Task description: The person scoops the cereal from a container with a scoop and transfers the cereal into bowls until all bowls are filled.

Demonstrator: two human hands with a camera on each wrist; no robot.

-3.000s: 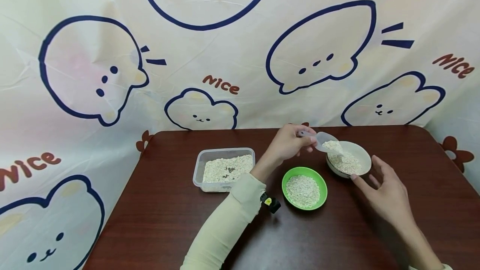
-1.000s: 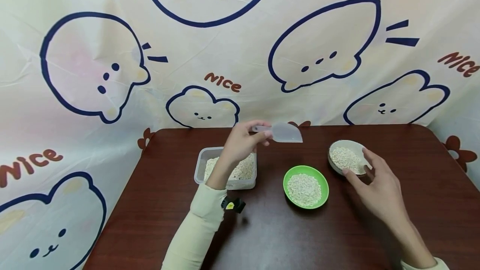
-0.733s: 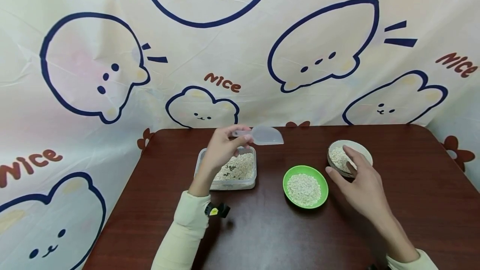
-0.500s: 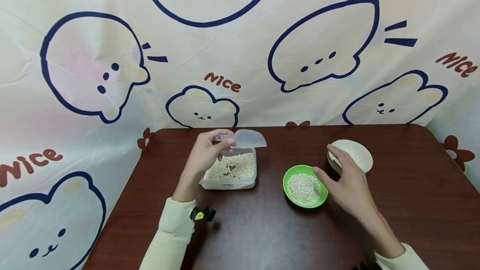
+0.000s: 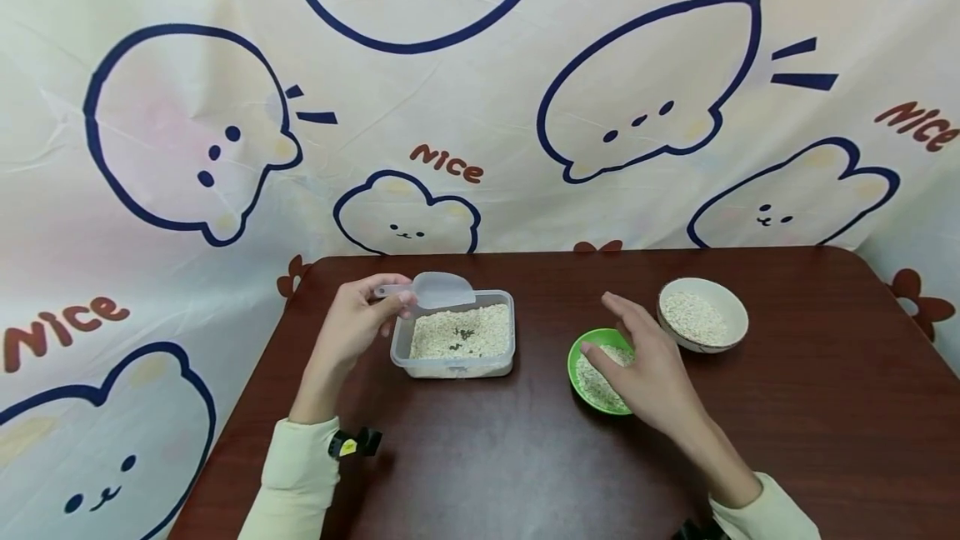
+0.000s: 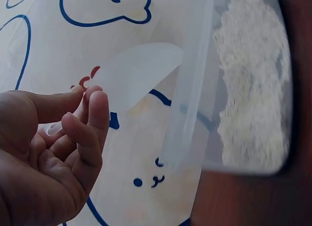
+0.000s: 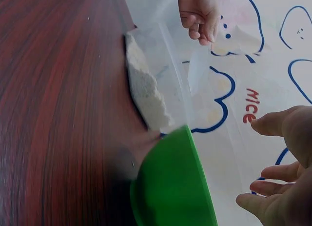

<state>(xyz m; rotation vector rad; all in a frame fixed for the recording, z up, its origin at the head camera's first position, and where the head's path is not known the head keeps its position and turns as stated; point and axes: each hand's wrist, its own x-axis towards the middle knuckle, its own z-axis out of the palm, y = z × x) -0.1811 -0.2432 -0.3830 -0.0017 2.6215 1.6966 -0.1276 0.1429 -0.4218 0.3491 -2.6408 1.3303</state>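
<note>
My left hand pinches the handle of a translucent plastic scoop, held above the back left of a clear plastic box. Pale flakes like oats fill much of the box, with a few dark bits on top. No flakes show on the scoop in the left wrist view. My right hand hovers over a green bowl of flakes, fingers spread and holding nothing; it hides part of the bowl. In the right wrist view the hand is apart from the green bowl's side.
A white bowl with flakes stands behind and right of the green bowl. Everything rests on a dark brown wooden table. A printed cloth hangs along the table's back edge.
The left hand emptied the scoop into the white bowl, then carried it left to the box. My right hand let go of the white bowl and moved left over the green one.
</note>
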